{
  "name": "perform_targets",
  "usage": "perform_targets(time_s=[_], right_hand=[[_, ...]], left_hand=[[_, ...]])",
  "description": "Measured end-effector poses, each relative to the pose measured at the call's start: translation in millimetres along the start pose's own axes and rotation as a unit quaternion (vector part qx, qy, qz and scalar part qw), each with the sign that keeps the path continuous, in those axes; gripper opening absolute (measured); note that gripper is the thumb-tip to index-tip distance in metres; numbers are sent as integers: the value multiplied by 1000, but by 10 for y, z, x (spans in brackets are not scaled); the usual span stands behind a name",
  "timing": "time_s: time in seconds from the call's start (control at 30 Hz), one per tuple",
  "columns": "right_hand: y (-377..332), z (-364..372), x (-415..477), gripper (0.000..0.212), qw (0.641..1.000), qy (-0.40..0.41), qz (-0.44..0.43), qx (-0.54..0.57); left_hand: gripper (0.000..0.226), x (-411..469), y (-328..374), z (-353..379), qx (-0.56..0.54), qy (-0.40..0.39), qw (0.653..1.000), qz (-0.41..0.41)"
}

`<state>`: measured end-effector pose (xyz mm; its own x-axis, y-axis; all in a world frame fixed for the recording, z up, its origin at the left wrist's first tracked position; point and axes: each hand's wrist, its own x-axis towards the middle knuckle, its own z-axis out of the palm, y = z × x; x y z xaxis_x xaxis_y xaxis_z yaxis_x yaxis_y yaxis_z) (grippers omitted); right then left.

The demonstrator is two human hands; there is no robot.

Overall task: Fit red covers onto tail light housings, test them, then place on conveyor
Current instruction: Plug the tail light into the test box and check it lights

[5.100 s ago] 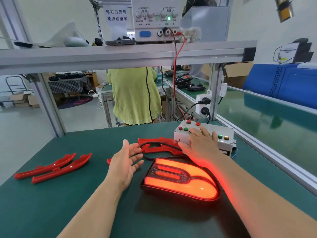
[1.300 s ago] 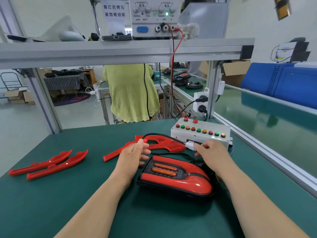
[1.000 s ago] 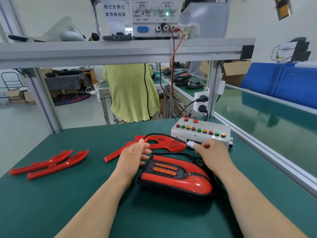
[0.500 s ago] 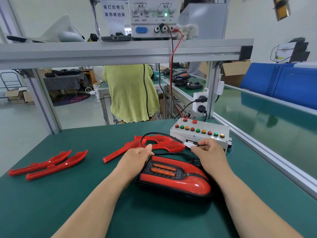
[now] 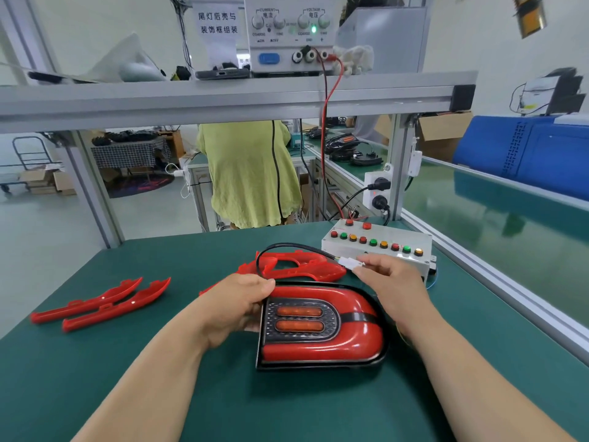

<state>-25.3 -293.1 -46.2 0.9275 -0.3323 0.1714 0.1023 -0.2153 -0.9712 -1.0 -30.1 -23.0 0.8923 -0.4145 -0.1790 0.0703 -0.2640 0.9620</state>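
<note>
An assembled tail light (image 5: 322, 327) with a red cover and black housing is tilted up off the green bench, unlit. My left hand (image 5: 236, 304) grips its left edge. My right hand (image 5: 392, 285) pinches the white connector (image 5: 349, 261) on the light's black cable, a short way in front of the white test box (image 5: 379, 247) with its row of coloured buttons. Another red cover (image 5: 296, 266) lies just behind the light. Two slim red trim pieces (image 5: 102, 303) lie at the left.
The green conveyor (image 5: 497, 212) runs along the right behind an aluminium rail. A power supply (image 5: 290, 30) sits on the overhead shelf, with a red lead hanging down. A person in a yellow-green shirt (image 5: 248, 173) stands beyond the bench.
The light went dark after glowing five seconds ago. My right hand pulled the white connector away from the test box. My left hand closed on the light's edge and tipped it up toward me.
</note>
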Motion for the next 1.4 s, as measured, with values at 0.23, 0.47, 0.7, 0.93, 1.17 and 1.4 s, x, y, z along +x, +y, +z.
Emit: perform_targets(time_s=[0.23,0.47,0.7,0.93,1.17,1.4], right_hand=[[-35,126,-72,8,998,-60,-4,4],[-91,245,-110,11,996,-72,16,54],[-137,254,-146,16,992,-96,-26,77],[-191,331,-166,17,983,-130,-116,-60],[-238,361,-175,13,976,-149,-146,-67],[-237,359,-170,16,982,-138,-123,-49]], left_hand=[[20,-146,-16,-351,9,-4,1000,6],[33,-125,70,-296,76,97,991,48],[19,-1,226,112,255,269,884,284],[17,84,245,241,275,167,920,225],[15,40,283,258,261,127,927,235],[12,29,297,269,248,137,931,230]])
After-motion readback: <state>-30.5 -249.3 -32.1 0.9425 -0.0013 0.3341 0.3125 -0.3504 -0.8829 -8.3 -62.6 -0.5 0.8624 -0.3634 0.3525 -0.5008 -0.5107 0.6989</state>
